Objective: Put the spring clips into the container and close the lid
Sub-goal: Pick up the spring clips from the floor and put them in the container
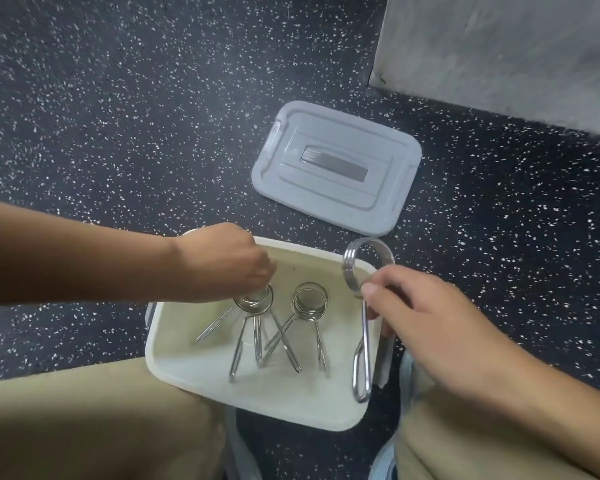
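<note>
While left hand [222, 263] pinches clip [253, 299] in box [174, 368], we pinch another clip [364, 306] right-handed [430, 317] at rim; lid [336, 168] lies apart. Risk, we judge: long legs snagging rim, clip dropping outside.

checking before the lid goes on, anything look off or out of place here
Nothing damaged or spilled. The clips in the container lie crossed in a loose pile. The right hand holds one spring clip over the rim, not yet inside. The lid lies apart on the floor.

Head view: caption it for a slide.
Both hands lower clips into the container; lid lies off.
</note>
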`<state>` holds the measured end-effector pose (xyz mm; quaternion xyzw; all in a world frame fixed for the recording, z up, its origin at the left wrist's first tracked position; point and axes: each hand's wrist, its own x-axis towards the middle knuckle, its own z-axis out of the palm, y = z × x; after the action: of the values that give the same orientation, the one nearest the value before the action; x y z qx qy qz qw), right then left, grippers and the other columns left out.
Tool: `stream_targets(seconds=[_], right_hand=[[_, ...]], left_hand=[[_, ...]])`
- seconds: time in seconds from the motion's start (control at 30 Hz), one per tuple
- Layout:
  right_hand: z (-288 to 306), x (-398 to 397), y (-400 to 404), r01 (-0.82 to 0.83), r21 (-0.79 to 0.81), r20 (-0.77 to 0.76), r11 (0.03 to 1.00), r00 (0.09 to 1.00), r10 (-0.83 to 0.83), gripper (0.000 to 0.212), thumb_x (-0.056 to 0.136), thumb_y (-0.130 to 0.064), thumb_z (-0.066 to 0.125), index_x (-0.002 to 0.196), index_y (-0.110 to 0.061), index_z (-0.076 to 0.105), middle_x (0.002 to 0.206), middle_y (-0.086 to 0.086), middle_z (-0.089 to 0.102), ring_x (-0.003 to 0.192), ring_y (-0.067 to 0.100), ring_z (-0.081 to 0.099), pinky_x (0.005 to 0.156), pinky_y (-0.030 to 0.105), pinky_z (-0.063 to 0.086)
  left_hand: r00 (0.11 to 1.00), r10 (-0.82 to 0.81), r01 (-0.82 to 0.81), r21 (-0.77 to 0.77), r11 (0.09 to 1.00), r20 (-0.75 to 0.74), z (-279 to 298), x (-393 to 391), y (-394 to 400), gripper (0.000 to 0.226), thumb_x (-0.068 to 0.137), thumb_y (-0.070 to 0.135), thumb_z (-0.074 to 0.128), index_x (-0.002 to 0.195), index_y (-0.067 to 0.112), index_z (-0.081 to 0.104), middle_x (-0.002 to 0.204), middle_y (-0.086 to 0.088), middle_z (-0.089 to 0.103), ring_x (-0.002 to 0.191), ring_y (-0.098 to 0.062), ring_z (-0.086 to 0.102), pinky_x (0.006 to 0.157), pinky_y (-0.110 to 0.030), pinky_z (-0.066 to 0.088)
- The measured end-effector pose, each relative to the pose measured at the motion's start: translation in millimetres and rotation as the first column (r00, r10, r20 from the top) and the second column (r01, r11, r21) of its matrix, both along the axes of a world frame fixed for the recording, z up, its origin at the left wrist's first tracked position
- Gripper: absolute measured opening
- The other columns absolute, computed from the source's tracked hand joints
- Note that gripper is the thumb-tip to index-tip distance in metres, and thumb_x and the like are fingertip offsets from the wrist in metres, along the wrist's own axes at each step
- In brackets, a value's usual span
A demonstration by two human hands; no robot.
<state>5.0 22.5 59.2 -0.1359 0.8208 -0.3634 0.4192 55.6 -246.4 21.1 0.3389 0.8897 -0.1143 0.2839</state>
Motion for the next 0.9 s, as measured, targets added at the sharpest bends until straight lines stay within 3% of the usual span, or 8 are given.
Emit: stream_targets(seconds=[0.07, 0.17, 0.27, 0.37, 0.43, 0.5, 0.8, 0.9], right_hand=[[0, 7, -2, -0.065, -0.004, 0.008, 0.998, 0.998, 0.065, 0.017, 0.093, -0.035, 0.048, 0.096, -0.033, 0.065, 0.076, -0.006, 0.069, 0.065, 0.008, 0.063, 0.068, 0.03, 0.054], [0, 19, -7, -0.166, 0.02, -0.002, 0.986, 0.986, 0.166, 0.023, 0.095, -0.027, 0.047, 0.112, -0.034, 0.062, 0.074, -0.016, 0.065, 0.069, 0.0, 0.059, 0.065, 0.016, 0.047], [-2, 29, -16, -0.249, 0.034, 0.012, 0.968, 0.968, 0.249, 0.026, 0.096, -0.03, 0.044, 0.118, -0.03, 0.059, 0.091, -0.011, 0.063, 0.081, 0.004, 0.057, 0.077, 0.024, 0.048], [-11, 39, -24, -0.313, 0.057, 0.022, 0.948, 0.95, 0.312, 0.026, 0.095, -0.033, 0.041, 0.112, -0.022, 0.056, 0.099, -0.008, 0.06, 0.089, 0.013, 0.057, 0.085, 0.038, 0.049], [-19, 44, -29, -0.33, 0.088, 0.033, 0.94, 0.944, 0.328, 0.024, 0.096, -0.032, 0.039, 0.111, -0.023, 0.054, 0.104, -0.005, 0.057, 0.095, 0.018, 0.055, 0.088, 0.041, 0.047], [-25, 51, -32, -0.333, 0.113, 0.043, 0.936, 0.943, 0.33, 0.022, 0.096, -0.031, 0.038, 0.11, -0.022, 0.052, 0.103, -0.003, 0.054, 0.096, 0.021, 0.054, 0.089, 0.042, 0.046], [-45, 68, -42, -0.352, 0.172, 0.094, 0.92, 0.936, 0.34, 0.041, 0.1, -0.033, 0.039, 0.138, -0.017, 0.038, 0.127, 0.005, 0.047, 0.12, 0.025, 0.048, 0.1, 0.04, 0.041], [-52, 69, -48, -0.335, 0.196, 0.094, 0.922, 0.942, 0.322, 0.031, 0.098, -0.032, 0.04, 0.126, -0.018, 0.043, 0.118, 0.004, 0.049, 0.112, 0.025, 0.05, 0.095, 0.04, 0.043]], left_hand=[[0.999, 0.036, -0.036, -0.026, 0.999, -0.011, -16, 4, 0, 0.014, 0.083, 0.01, 0.059, 0.07, 0.014, 0.056, 0.055, 0.0, 0.042, 0.044, -0.022, 0.041, 0.045, -0.03, 0.046], [0.988, 0.144, -0.145, 0.005, 0.989, 0.049, -41, 14, 0, 0.028, 0.089, 0.025, 0.032, 0.076, 0.018, 0.056, 0.063, 0.0, 0.049, 0.057, -0.024, 0.047, 0.058, -0.031, 0.043], [0.985, 0.136, -0.125, -0.099, 0.987, 0.11, -46, 27, 13, 0.015, 0.082, -0.003, 0.054, 0.079, 0.009, 0.062, 0.061, 0.002, 0.047, 0.052, -0.017, 0.045, 0.051, -0.027, 0.037], [0.999, 0.036, -0.037, -0.204, 0.978, -0.007, -51, 25, 9, 0.02, 0.058, -0.003, 0.073, 0.058, 0.015, 0.063, 0.046, 0.003, 0.044, 0.039, -0.013, 0.032, 0.042, -0.022, 0.024], [0.998, 0.056, -0.058, -0.265, 0.962, -0.017, -61, 26, 6, 0.019, 0.062, -0.004, 0.068, 0.061, 0.014, 0.063, 0.048, 0.001, 0.051, 0.038, -0.011, 0.042, 0.042, -0.022, 0.026], [0.998, 0.038, -0.048, -0.178, 0.983, -0.055, -65, 29, 8, 0.016, 0.064, -0.006, 0.063, 0.064, 0.01, 0.061, 0.049, -0.003, 0.052, 0.04, -0.012, 0.05, 0.041, -0.023, 0.032], [0.977, 0.2, -0.207, -0.105, 0.973, -0.072, -58, 40, -2, 0.027, 0.049, -0.007, 0.074, 0.057, 0.011, 0.056, 0.044, -0.002, 0.049, 0.033, -0.013, 0.048, 0.039, -0.021, 0.026], [0.991, 0.125, -0.13, -0.134, 0.982, -0.046, -36, 45, -1, 0.021, 0.07, -0.005, 0.06, 0.076, 0.013, 0.053, 0.061, -0.001, 0.058, 0.048, -0.018, 0.06, 0.043, -0.024, 0.034]])
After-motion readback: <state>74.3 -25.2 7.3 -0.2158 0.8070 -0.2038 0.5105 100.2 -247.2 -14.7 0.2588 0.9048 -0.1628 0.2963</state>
